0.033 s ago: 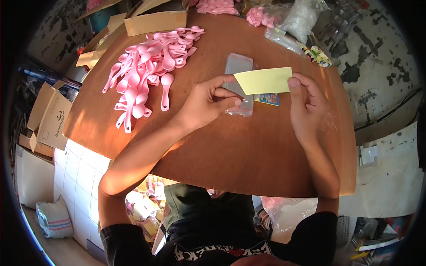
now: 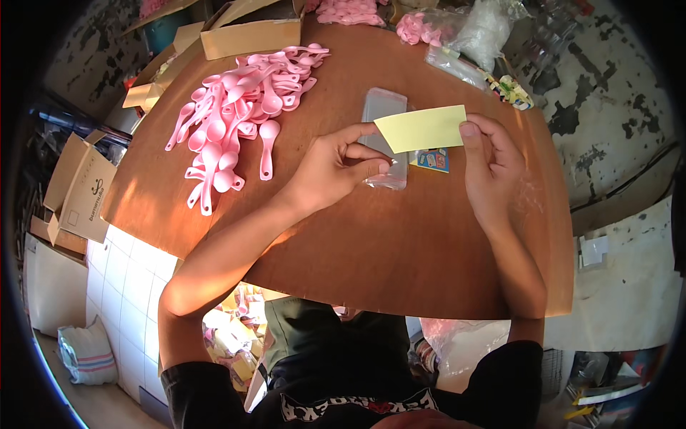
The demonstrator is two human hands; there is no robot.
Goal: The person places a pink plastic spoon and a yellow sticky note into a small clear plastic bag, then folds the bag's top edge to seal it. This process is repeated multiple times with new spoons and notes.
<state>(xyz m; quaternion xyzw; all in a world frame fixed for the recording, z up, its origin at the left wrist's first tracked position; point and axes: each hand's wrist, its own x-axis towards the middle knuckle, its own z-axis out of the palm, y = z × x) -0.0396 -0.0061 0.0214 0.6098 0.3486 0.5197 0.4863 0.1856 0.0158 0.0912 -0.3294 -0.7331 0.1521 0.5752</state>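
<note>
My right hand (image 2: 493, 157) pinches a pale yellow card (image 2: 421, 129) by its right end, thumb in front. The card's left end reaches the fingertips of my left hand (image 2: 343, 161). That hand has curled fingers over a stack of clear plastic bags (image 2: 384, 107) lying on the table, and a thin clear plastic edge seems to glint at its thumb. What it grips is mostly see-through and hard to make out. Partly under the yellow card, a blue printed card (image 2: 434, 161) lies beside the bags. A heap of pink spoons (image 2: 236, 107) lies to the left, with a single pink spoon (image 2: 268, 146) at its edge.
The brown wooden table (image 2: 386, 250) has a curved near edge. At its far side stand an open cardboard box (image 2: 251, 37) and clear plastic packs (image 2: 493, 32) with pink pieces (image 2: 418, 27). Another carton (image 2: 82, 186) is off to the left. Filled small packs (image 2: 236, 332) lie below the table.
The yellow card and my right hand have shifted slightly left and up. My left hand has hardly moved.
</note>
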